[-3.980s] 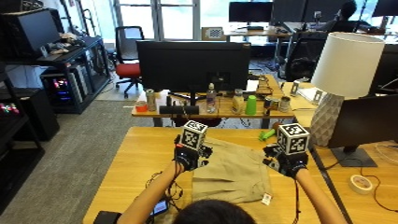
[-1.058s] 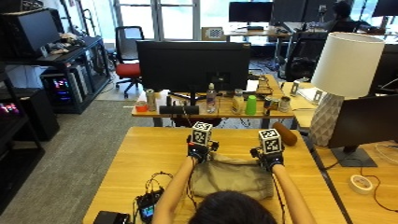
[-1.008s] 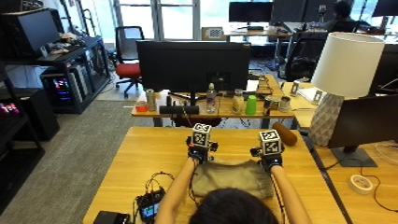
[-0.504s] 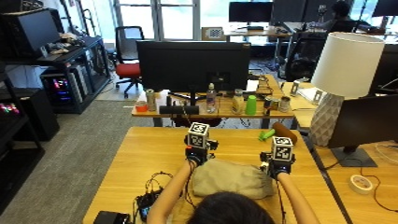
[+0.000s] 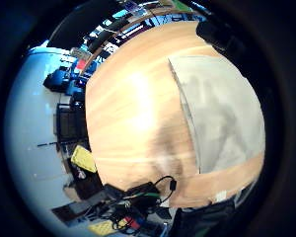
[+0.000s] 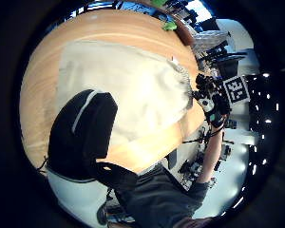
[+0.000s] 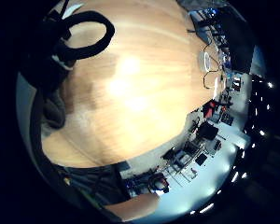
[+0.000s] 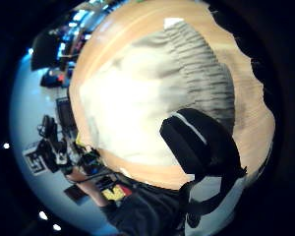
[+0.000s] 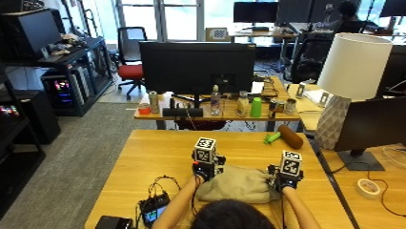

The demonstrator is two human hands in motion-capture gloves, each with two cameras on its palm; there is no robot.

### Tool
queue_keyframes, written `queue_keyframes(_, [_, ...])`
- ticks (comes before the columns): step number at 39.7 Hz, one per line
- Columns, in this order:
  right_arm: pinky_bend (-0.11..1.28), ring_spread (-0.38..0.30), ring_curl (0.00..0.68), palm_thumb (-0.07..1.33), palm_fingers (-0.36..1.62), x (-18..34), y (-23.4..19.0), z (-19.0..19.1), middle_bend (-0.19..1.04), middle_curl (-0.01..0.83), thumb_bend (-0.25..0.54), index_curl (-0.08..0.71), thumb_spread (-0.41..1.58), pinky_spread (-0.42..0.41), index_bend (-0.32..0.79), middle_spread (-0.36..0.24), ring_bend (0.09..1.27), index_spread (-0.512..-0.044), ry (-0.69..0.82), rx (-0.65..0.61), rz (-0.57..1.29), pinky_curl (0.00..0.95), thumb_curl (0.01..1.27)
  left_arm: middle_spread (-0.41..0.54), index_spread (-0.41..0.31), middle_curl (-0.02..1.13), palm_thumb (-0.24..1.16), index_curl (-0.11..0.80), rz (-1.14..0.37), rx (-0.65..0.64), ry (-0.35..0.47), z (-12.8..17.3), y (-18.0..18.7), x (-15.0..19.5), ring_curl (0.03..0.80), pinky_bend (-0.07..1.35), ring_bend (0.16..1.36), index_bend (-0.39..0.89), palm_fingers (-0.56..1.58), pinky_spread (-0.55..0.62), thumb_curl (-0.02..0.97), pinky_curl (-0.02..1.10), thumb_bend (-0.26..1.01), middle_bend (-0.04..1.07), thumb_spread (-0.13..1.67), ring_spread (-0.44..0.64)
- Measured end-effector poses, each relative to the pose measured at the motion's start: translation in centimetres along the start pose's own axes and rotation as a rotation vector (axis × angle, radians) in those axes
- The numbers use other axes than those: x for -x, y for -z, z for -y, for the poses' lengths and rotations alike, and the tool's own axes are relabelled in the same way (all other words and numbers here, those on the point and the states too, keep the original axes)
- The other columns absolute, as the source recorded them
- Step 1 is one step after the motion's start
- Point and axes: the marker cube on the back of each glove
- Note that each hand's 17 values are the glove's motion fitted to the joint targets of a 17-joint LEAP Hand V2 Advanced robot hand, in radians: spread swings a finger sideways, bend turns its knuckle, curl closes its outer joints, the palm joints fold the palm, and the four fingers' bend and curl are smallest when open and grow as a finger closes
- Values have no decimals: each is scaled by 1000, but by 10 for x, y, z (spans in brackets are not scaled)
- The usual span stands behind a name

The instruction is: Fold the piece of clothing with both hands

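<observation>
A khaki garment [image 9: 238, 184] lies folded into a compact bundle on the wooden table [image 9: 158, 157], right in front of the person. My left hand [image 9: 204, 169] is at its left far corner and my right hand [image 9: 284, 180] is at its right edge. The left thumb side palm view looks down on the cloth [image 6: 133, 90] with my thumb [image 6: 83, 133] hovering over it. In the right thumb side palm view the cloth [image 8: 137, 108] shows its gathered waistband, my thumb [image 8: 201, 142] above it. Neither hand visibly pinches the fabric.
A small device with cables [image 9: 154, 212] lies on the table left of the person. A green and brown object [image 9: 285, 137] lies at the far edge. A lamp [image 9: 349, 81], a dark monitor [image 9: 374, 129] and a tape roll [image 9: 367, 187] stand to the right.
The garment, longer four seconds ago, is now a short bundle. Since one second ago both hands have come back from its far edge, the right one moving out to the right side.
</observation>
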Motion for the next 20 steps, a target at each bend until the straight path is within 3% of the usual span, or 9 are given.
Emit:
queue_keyframes(6, [736, -65, 409, 538, 626, 3, -8, -36, 201, 413, -30, 113, 1215, -11, 28, -34, 623, -295, -114, 151, 30, 385, 193, 159, -53, 232, 278, 330, 2, 170, 10, -7, -50, -7, 371, 589, 659, 152, 180, 227, 251, 352, -32, 146, 1259, 154])
queue_keyframes(11, [767, -65, 414, 518, 646, -5, -9, -21, 214, 418, -24, 96, 1209, -36, 19, -23, 641, -286, -218, -12, 10, 393, 194, 148, -56, 232, 239, 331, 5, 272, 58, -10, -85, -4, 367, 586, 662, 153, 178, 234, 236, 351, -30, 148, 1259, 163])
queue_keyframes(13, [786, -69, 413, 519, 679, -2, -12, -22, 222, 419, -19, 88, 1208, -63, 15, -26, 648, -280, -186, 0, 21, 398, 195, 146, -57, 230, 215, 326, -15, 333, 88, -14, -99, -2, 367, 590, 670, 143, 166, 232, 227, 352, -32, 143, 1258, 165])
queue_keyframes(18, [817, -91, 419, 556, 749, 11, -18, -30, 249, 427, -6, 61, 1207, -113, -8, -33, 688, -267, -90, 77, 52, 404, 210, 143, -59, 227, 178, 320, -31, 269, 71, -10, -113, -1, 365, 601, 681, 143, 146, 232, 217, 356, -25, 146, 1252, 178])
queue_keyframes(20, [830, -98, 425, 574, 769, 22, -9, -29, 262, 432, -1, 52, 1211, -130, -15, -38, 703, -265, -70, 42, 61, 411, 216, 141, -59, 233, 169, 322, -17, 266, 91, -11, -106, 9, 364, 584, 672, 151, 135, 235, 215, 354, -22, 158, 1250, 186])
